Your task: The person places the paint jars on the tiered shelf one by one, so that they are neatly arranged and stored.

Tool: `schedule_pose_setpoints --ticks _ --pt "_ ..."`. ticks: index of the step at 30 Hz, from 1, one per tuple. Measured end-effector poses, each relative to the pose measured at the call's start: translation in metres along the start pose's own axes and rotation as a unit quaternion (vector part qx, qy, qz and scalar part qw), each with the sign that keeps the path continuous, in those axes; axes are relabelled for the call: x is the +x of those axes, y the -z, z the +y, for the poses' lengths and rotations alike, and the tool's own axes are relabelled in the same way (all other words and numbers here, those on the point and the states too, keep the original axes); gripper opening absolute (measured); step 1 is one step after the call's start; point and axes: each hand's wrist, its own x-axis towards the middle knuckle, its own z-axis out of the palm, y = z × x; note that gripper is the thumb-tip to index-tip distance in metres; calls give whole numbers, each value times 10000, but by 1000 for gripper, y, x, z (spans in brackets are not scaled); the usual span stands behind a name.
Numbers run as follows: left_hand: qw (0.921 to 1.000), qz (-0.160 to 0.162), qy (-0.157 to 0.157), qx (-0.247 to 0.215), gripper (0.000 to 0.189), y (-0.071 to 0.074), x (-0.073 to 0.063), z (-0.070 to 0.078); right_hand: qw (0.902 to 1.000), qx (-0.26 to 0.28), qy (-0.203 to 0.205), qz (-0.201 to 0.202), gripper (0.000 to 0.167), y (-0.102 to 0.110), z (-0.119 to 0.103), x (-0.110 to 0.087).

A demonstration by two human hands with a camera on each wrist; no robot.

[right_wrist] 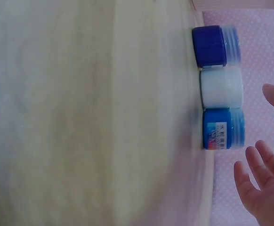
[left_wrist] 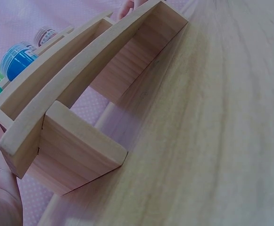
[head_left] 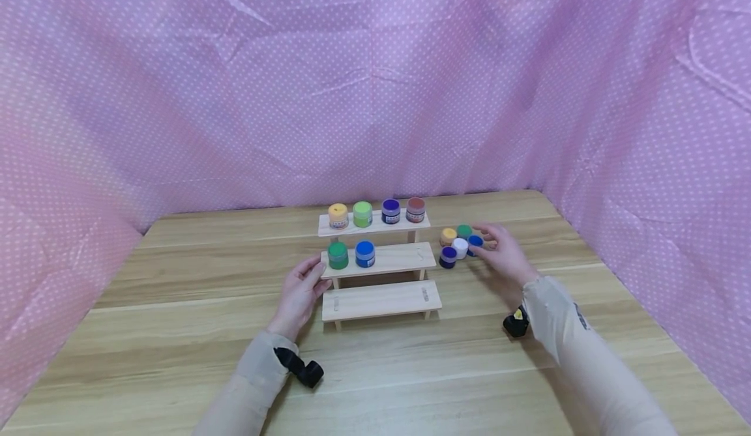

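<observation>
On my head feed, the person's left hand (head_left: 298, 292) has its fingers fairly straight, resting against the left end of the pale wooden middle shelf (head_left: 405, 258). The right hand (head_left: 503, 255) is open, thumb and fingers spread at the right side of a small round blue plastic jar (head_left: 474, 246); I cannot tell whether it touches it.

That jar stands upright on the light wood-grain table (head_left: 176, 305), right of the shelves, bunched with a white plastic jar (head_left: 460, 248), a dark purple plastic jar (head_left: 448, 257), a yellow-orange plastic jar (head_left: 448, 236) and a green plastic jar (head_left: 464, 231). My right wrist feed puts the white one between the purple and the blue.

Toward the left of the middle shelf I see a second green jar (head_left: 338, 256) and, to its right, a second blue jar (head_left: 365, 254). The pale wooden far shelf (head_left: 375, 226) carries four, left to right: yellow-orange, light green, dark purple, brownish red. Nearest stands the pale wooden near shelf (head_left: 381, 300). Pink white-dotted cloth (head_left: 375, 97) hangs beyond the table.
</observation>
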Motion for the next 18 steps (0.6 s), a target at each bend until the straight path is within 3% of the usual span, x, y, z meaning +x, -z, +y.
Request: schedule_pose_setpoints --ticks 11,18 --pt "9999 36 47 83 36 0 -1 -1 9972 632 -251 -302 58 0 20 2" --pt "10000 41 -17 58 34 -1 -2 0 9941 929 -247 -508 56 -3 20 1"
